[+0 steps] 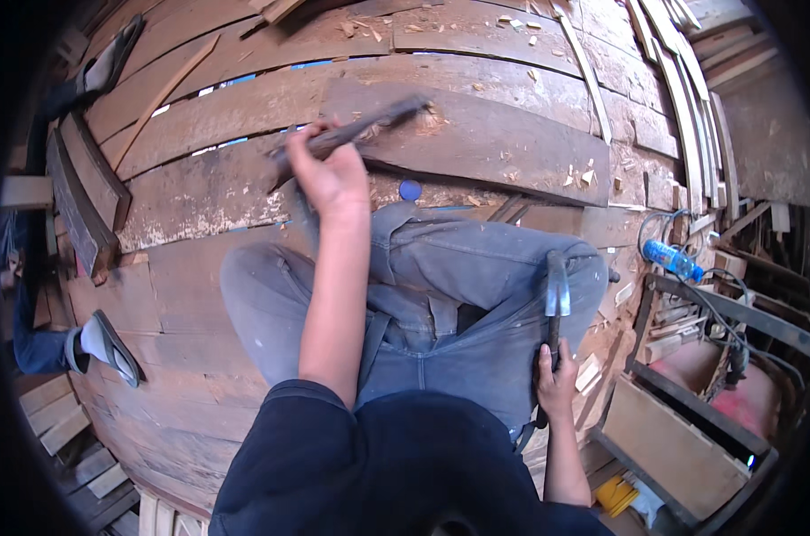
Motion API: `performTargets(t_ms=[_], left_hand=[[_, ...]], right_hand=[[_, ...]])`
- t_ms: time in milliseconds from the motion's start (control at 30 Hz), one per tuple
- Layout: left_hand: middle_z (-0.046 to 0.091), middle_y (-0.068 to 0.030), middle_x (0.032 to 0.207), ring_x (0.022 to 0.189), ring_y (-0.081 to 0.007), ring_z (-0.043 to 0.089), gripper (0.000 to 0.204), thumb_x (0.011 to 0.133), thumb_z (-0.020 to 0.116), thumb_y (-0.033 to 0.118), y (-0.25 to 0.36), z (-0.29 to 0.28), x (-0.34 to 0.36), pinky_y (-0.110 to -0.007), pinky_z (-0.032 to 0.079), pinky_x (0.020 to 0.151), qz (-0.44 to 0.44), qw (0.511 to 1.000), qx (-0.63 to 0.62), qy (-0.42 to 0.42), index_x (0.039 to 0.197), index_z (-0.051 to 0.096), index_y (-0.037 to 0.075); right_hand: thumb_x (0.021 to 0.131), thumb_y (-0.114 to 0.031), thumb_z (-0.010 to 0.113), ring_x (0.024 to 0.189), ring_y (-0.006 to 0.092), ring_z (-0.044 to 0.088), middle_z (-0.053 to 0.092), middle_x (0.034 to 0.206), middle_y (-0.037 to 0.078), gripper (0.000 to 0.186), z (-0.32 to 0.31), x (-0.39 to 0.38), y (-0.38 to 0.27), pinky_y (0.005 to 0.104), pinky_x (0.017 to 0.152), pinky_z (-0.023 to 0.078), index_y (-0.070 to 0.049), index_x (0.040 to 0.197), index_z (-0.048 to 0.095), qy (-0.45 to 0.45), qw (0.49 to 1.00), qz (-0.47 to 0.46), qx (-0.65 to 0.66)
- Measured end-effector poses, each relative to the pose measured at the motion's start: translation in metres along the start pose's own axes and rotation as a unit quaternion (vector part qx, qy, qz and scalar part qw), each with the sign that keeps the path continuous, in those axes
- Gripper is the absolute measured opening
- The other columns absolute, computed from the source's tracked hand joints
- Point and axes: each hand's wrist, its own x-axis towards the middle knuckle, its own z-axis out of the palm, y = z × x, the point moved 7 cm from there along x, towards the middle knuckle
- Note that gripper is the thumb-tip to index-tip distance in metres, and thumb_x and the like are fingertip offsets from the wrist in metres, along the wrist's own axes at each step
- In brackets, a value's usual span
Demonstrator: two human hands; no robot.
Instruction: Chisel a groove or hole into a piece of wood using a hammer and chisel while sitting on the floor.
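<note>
My left hand [329, 174] is raised above the floor ahead of my crossed legs, gripping a long dark piece of wood [373, 121], somewhat blurred, that slants up to the right. Beneath its far end lies a wide brown board [512, 152] with a splintered patch and loose chips. A small round blue disc [410, 189] sits just below that board. Down at my right thigh, my right hand [555, 380] is wrapped round the dark handle of a hammer [557, 290], whose metal head points upward.
Another person's sandalled foot [110, 348] and curved planks [96, 170] are at left. Right stand a metal-framed machine [735, 313] with cables, a blue-labelled bottle [671, 259] and stacked wood strips [691, 116]. Scraps [588, 373] are beside my right knee.
</note>
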Motion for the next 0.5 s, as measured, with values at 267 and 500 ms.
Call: performTargets(t_ms=[267, 500], left_hand=[[0.049, -0.0004, 0.069, 0.078, -0.0183, 0.051, 0.010, 0.082, 0.058, 0.019, 0.047, 0.070, -0.010, -0.043, 0.042, 0.094, 0.029, 0.974, -0.023, -0.224, 0.083, 0.052, 0.010], [0.045, -0.0008, 0.072, 0.076, -0.0165, 0.047, 0.006, 0.087, 0.055, 0.016, 0.002, 0.047, -0.020, -0.038, 0.042, 0.089, 0.046, 0.965, 0.122, -0.228, 0.087, 0.049, 0.014]], right_hand=[[0.094, -0.013, 0.056, 0.051, 0.0179, 0.046, 0.046, 0.057, 0.008, 0.016, 0.001, 0.001, 0.016, 0.0338, 0.052, 0.039, -0.002, 0.085, 0.049, -0.013, 0.997, 0.059, 0.057], [0.096, -0.017, 0.055, 0.044, 0.0081, 0.045, 0.046, 0.056, 0.000, 0.020, 0.005, 0.002, 0.014, 0.0260, 0.042, 0.036, -0.004, 0.082, 0.048, -0.038, 0.990, 0.087, 0.105]])
